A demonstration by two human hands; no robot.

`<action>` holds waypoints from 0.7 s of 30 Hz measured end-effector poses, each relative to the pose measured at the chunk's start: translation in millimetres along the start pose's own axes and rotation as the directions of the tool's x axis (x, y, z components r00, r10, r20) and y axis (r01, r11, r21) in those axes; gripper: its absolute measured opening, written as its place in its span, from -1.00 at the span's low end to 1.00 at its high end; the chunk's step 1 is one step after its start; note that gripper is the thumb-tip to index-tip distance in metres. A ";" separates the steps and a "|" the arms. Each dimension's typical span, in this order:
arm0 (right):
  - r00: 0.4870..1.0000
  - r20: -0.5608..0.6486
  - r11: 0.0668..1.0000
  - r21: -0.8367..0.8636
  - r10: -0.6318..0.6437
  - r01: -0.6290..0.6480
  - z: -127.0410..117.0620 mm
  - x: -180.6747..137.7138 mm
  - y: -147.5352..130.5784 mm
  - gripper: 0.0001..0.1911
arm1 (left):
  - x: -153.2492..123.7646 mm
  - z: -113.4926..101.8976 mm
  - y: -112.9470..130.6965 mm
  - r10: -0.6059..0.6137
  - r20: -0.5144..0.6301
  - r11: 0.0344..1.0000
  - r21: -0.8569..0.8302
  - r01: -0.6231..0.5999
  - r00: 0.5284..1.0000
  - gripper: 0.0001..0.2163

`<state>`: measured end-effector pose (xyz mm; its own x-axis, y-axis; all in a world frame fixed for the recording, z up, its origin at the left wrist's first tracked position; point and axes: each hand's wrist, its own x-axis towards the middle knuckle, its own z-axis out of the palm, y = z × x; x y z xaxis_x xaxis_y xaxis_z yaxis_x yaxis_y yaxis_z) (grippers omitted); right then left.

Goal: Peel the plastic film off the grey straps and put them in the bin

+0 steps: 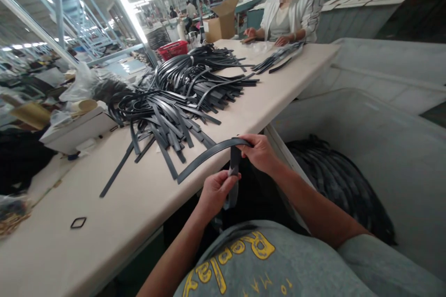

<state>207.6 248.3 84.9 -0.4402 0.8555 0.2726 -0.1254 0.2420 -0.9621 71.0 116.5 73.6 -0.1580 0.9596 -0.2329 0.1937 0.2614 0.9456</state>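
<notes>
My right hand (259, 152) is closed on a long black strap (205, 157) at the bend where it folds over the table edge. My left hand (216, 191) pinches the strap's lower end, which hangs down below the edge. The strap's other end lies flat on the beige table (114, 227). A big heap of similar black straps (181, 97) lies further out on the table, beyond both hands.
A small black square ring (78, 222) lies on the table at the near left. A grey bin (393, 158) to my right holds a mass of black straps (341, 181). A person in a white jacket (296, 9) sits at the far end. A red basket (173, 49) stands behind the heap.
</notes>
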 end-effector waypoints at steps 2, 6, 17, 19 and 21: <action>0.991 -0.130 0.998 -0.054 0.013 -0.020 -20.6 -0.8 -0.3 -0.66 | -7.6 10.1 -14.3 -0.032 0.043 0.994 0.105 0.027 0.999 -0.71; 0.960 -0.279 0.986 -0.160 0.007 -0.054 -60.1 -10.6 0.8 -0.61 | -13.7 28.8 -31.5 -0.007 0.074 0.988 0.156 -0.005 0.997 -0.84; 0.660 -0.620 0.731 -0.665 -0.425 -0.154 -195.7 -16.8 -35.1 -0.62 | -21.1 -8.8 -70.8 -0.146 -0.086 0.989 -0.027 0.144 0.986 -0.52; 0.636 -0.701 0.798 -0.563 -0.323 -0.216 -210.0 -4.5 -17.7 -0.62 | -24.0 -14.4 -84.3 -0.200 -0.115 0.977 -0.098 0.190 0.973 -0.45; 0.597 -0.800 0.901 -0.302 -0.060 -0.313 -217.4 7.4 10.5 -0.64 | -25.3 -16.3 -94.5 -0.247 -0.160 0.959 -0.181 0.218 0.956 -0.40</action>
<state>396.3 356.7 76.7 0.4556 0.8625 0.2202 0.2931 0.0882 -0.9520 40.9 65.8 -6.2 -0.3542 0.8355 -0.4201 -0.0235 0.4411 0.8971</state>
